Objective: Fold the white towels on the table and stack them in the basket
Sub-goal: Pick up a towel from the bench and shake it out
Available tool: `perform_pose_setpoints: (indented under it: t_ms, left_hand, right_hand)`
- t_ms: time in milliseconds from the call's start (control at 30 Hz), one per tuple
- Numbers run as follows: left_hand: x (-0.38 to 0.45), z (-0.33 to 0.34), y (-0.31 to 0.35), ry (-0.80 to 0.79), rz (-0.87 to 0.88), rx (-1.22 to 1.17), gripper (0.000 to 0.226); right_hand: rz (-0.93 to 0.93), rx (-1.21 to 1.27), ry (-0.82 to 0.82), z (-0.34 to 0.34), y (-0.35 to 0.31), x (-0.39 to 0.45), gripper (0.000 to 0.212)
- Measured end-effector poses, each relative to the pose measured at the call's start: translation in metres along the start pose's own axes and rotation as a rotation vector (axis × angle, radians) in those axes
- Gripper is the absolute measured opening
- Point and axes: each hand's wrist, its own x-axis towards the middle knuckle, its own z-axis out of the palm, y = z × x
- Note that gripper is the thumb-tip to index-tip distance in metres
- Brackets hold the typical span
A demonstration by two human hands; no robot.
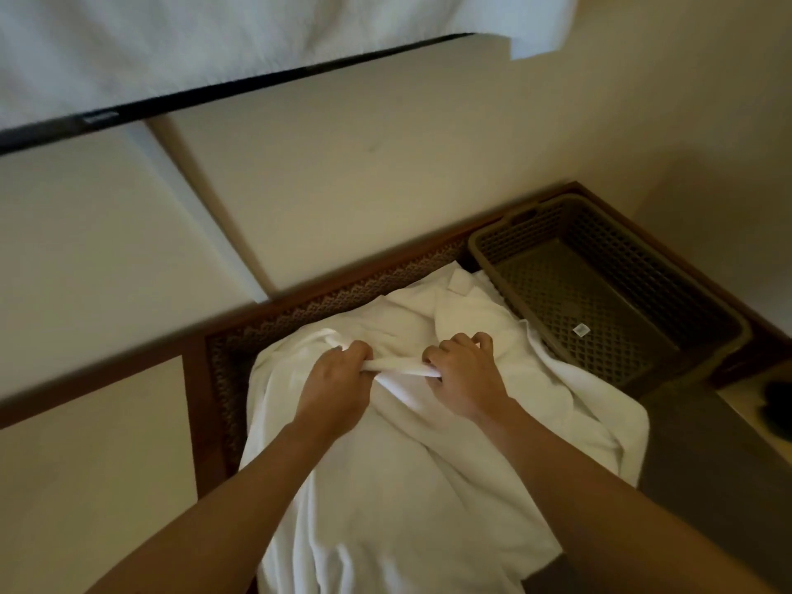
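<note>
Forearms enter from the bottom edge, bare, converging toward mid-frame. Towels (385, 486) lie in a loose white heap on the bench (685, 486), spread from the near edge to the far rim, unfolded and creased; how many there are cannot be told. Left hand (332, 381) grips a bunched ridge of cloth, fingers curled round it. Right hand (465, 375) grips the same ridge just beside the left, fingers curled, the fabric pulled taut between the two. Beyond the hands a small folded corner of towel sits at the far end of the heap. Basket (728, 319), brown plastic lattice, stands on the bench to the right, its near-left wall touching the heap; only a small white label (580, 330) lies on its floor. Bench's carved wooden rim (343, 293) runs behind, against a cream wall (343, 173).
</note>
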Motion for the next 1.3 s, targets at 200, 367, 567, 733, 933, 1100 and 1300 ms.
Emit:
perform_pose_setpoints:
  t_ms: [200, 367, 567, 733, 933, 1100, 1300]
  left_hand:
    - [-0.053, -0.06, 0.015, -0.062, 0.003, -0.211, 0.024]
    - [-0.131, -0.099, 0.022, -0.077, -0.118, -0.368, 0.021]
    - [-0.234, -0.143, 0.023, -0.632, -0.25, -0.337, 0.021]
    - [-0.311, -0.172, 0.012, -0.625, -0.331, -0.454, 0.025]
    - [-0.387, -0.202, -0.004, -0.582, -0.524, -0.644, 0.028]
    - [-0.467, -0.23, -0.006, -0.645, -0.631, -1.026, 0.045]
    - [-0.567, -0.248, 0.013, -0.661, -0.531, -1.026, 0.064]
  right_hand:
    - [0.178, -0.11, -0.37, -0.046, -0.03, -0.034, 0.022]
    - [0.186, 0.155, -0.183, -0.078, -0.093, -0.104, 0.039]
    - [0.472, 0.924, -0.301, -0.096, -0.195, -0.199, 0.044]
    - [0.384, 0.951, -0.526, -0.097, -0.258, -0.266, 0.021]
    - [0.219, 0.726, -0.697, -0.092, -0.32, -0.303, 0.057]
    - [0.096, 0.756, -0.876, -0.091, -0.366, -0.335, 0.032]
    - [0.264, 1.212, -1.002, -0.116, -0.368, -0.374, 0.038]
